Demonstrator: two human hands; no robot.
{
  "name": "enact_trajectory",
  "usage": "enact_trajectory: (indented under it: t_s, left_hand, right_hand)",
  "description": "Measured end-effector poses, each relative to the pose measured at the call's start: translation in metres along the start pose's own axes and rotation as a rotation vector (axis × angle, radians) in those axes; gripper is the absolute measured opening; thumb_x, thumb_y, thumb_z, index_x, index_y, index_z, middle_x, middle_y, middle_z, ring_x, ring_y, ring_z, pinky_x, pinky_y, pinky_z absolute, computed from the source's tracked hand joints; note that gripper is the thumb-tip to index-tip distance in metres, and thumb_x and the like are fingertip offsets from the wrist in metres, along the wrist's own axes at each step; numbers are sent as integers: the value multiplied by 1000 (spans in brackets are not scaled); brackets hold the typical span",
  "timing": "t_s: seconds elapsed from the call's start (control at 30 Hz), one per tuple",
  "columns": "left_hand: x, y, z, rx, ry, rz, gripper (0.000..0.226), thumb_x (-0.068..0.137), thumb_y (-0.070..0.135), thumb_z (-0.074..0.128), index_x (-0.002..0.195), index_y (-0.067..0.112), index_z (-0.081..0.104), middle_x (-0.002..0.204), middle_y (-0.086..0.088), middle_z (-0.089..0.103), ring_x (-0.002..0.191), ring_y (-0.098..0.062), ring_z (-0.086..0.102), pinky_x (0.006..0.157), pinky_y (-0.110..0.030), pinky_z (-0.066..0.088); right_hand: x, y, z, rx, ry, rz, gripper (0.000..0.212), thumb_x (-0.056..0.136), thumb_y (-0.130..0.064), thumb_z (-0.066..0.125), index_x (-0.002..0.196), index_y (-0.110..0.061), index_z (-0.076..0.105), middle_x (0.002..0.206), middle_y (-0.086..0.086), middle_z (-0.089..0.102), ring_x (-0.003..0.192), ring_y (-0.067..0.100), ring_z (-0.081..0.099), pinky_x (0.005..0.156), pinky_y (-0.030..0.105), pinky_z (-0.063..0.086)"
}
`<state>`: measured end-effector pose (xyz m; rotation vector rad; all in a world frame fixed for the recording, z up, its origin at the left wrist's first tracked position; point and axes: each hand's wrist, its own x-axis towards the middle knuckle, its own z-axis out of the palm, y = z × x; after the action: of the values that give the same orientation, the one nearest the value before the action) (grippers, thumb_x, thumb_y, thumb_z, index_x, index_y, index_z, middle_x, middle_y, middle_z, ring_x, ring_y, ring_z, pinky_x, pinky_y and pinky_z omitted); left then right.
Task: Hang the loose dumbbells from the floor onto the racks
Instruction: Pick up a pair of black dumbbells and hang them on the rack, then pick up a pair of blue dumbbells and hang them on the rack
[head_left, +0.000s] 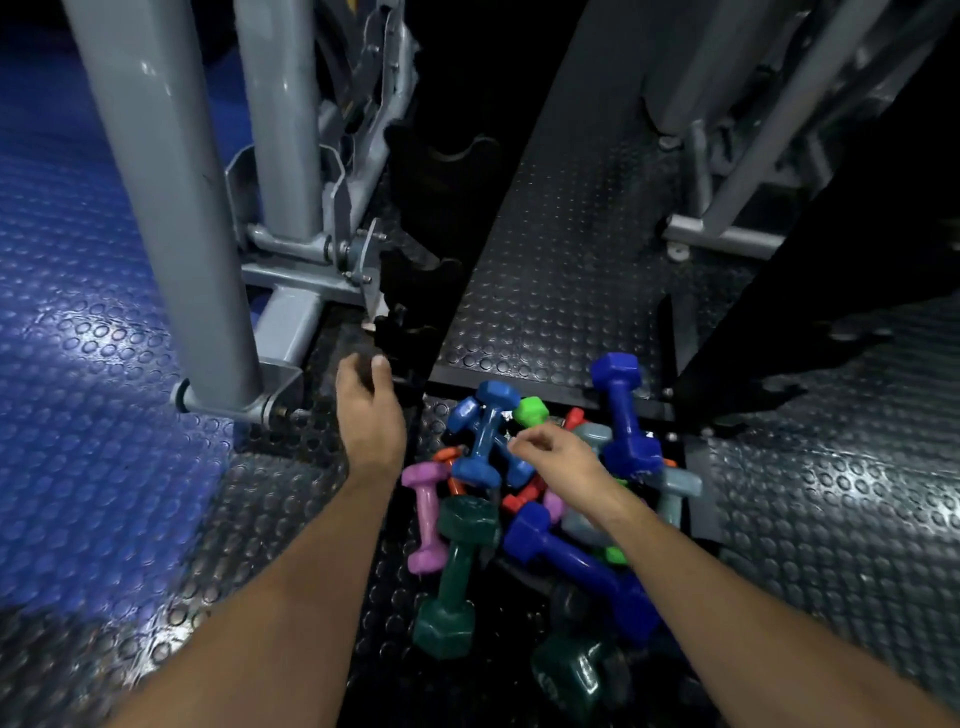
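Dumbbells, small hex-headed ones in coloured vinyl, lie heaped on the studded black rubber floor (571, 249) between the feet of two dark racks. None hangs on a rack that I can see. The pile mixes a mid-blue dumbbell (485, 431), a tall royal-blue dumbbell (621, 410) standing on end, a pink dumbbell (427, 512), a dark green dumbbell (454, 571), a second royal-blue dumbbell (576, 561) lying across the lower heap, and a lime-green dumbbell (531, 410) of which only one head shows. Orange and grey ones are partly buried; I cannot count them.

My right hand (553, 452) hovers over the top of the pile, fingers loosely curled and drawn near the thumb, holding nothing. I judge it is placed to pick a top piece, the mid-blue or the lime-green, since those lie free of the others.

My left hand (370, 410) reaches toward the foot of the left black rack (415, 280), fingers bent; whether they grip anything I cannot tell, the area being dark. I judge it steadies the reach.

No bin or tray holds the weights. The left black rack carries notched cradles, and those visible hold nothing. Grey steel machine posts (171, 208) stand just beside it, on the blue studded matting (78, 364).

Risk noted: lifting one piece may shift the tangled neighbours.
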<state>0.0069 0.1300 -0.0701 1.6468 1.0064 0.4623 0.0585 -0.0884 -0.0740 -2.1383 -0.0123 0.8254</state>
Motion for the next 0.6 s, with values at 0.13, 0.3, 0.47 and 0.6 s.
enact_trajectory:
  t_s: [0.13, 0.3, 0.47, 0.6]
  left_hand:
    - [-58, -5, 11, 138, 21, 71, 55, 105, 37, 49, 150, 7, 40, 150, -9, 45, 139, -22, 43, 117, -36, 35]
    - [-110, -27, 39, 306, -322, 92, 36, 98, 33, 59, 129, 14, 60, 117, -2, 67, 108, -23, 66, 97, -39, 53]
    - [-130, -47, 73, 651, -747, 357, 54, 94, 43, 65, 137, 13, 55, 132, -9, 59, 121, -31, 58, 104, -45, 46]
    - [-133, -58, 89, 886, -989, 358, 76, 85, 36, 79, 147, 12, 43, 144, -9, 43, 128, -33, 49, 113, -45, 39]
  right_hand:
    - [-27, 29, -25, -127, 12, 54, 18, 95, -32, 71, 104, -17, 73, 103, 2, 76, 93, 17, 68, 80, 24, 49]
    - [-55, 82, -39, -234, 123, 87, 8, 92, -30, 71, 96, -23, 71, 96, 3, 74, 92, 23, 69, 78, 30, 50]
    - [-84, 132, -46, -357, 179, 79, 34, 87, -33, 77, 115, -16, 71, 115, 7, 66, 107, 30, 64, 90, 31, 47]
    - [-98, 157, -52, -318, 203, 151, 61, 82, -40, 84, 132, -13, 62, 123, 8, 56, 116, 30, 59, 106, 37, 44]
